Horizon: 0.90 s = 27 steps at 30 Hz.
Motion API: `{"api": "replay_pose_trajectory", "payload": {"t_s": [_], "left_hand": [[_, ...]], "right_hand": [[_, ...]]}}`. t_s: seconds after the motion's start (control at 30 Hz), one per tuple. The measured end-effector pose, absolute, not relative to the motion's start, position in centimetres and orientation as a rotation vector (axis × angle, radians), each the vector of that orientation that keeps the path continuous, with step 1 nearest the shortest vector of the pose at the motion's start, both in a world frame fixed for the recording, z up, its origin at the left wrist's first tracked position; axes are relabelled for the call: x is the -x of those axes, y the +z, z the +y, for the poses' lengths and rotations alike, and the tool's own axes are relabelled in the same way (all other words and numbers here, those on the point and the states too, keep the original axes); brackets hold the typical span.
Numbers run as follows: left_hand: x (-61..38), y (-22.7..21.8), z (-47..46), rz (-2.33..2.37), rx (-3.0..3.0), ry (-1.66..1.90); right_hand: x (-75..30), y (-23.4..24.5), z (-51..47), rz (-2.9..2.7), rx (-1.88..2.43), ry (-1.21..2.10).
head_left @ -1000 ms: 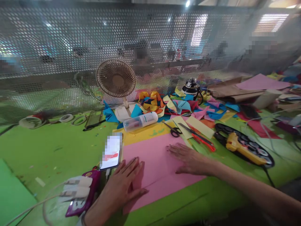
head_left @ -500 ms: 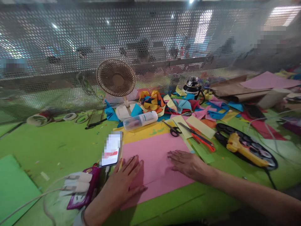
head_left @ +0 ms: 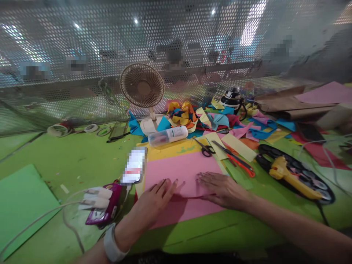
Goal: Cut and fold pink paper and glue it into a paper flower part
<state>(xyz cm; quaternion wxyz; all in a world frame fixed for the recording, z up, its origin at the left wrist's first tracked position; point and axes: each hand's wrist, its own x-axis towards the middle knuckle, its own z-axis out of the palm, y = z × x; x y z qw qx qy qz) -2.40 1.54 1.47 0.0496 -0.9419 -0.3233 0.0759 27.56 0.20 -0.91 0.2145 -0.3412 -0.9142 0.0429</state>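
A pink sheet of paper [head_left: 178, 167] lies before me on top of a yellow sheet [head_left: 159, 154]. My left hand [head_left: 155, 201] rests on its left part with fingers stretched out, palm down. On its right part lies my right hand [head_left: 227, 190], also flat with fingers extended. Between the two hands the pink paper shows a raised fold or edge with a shadow under it. Neither hand grips anything. Black-handled scissors [head_left: 207, 150] and an orange-handled cutter knife [head_left: 236, 163] lie beyond the right hand. A lit phone [head_left: 134, 165] is beside the left hand.
A clear bottle [head_left: 168, 136] lies beyond the sheets, before a small fan [head_left: 143, 88] and a heap of coloured paper pieces [head_left: 183, 115]. A yellow glue gun [head_left: 295, 179] rests on a black oval holder at right. Plugged cables run from a purple power strip [head_left: 111, 209] at left.
My left hand has slid up and right on the pink sheet, nearer my right hand. A raised fold now shows between them. The camera view has shifted a little left.
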Motion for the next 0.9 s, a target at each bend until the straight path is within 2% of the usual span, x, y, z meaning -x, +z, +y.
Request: {"api": "replay_pose_trajectory", "payload": {"t_s": [0.2,0.4,0.53,0.7,0.9], "left_hand": [[1.4,2.3,1.8,-1.005,2.845,0.170],[-0.2,2.7,2.2,-0.866,2.806,-0.239],[-0.9,2.2,2.6,-0.756,2.863,-0.388],[-0.8,2.3,2.9,-0.934,2.995,-0.442],[1.6,1.9,3.3,-0.829,3.259,-0.624]], "right_hand": [[-27.5,-1.2,0.8,-2.432,0.935,0.235],[-27.2,-1.6,1.1,-2.265,0.994,0.278],[-27.0,-1.5,0.9,-2.177,0.968,0.257],[-27.0,-0.6,0.8,-2.044,1.084,0.499],[-28.6,-1.9,1.9,-2.206,0.938,0.483]]}}
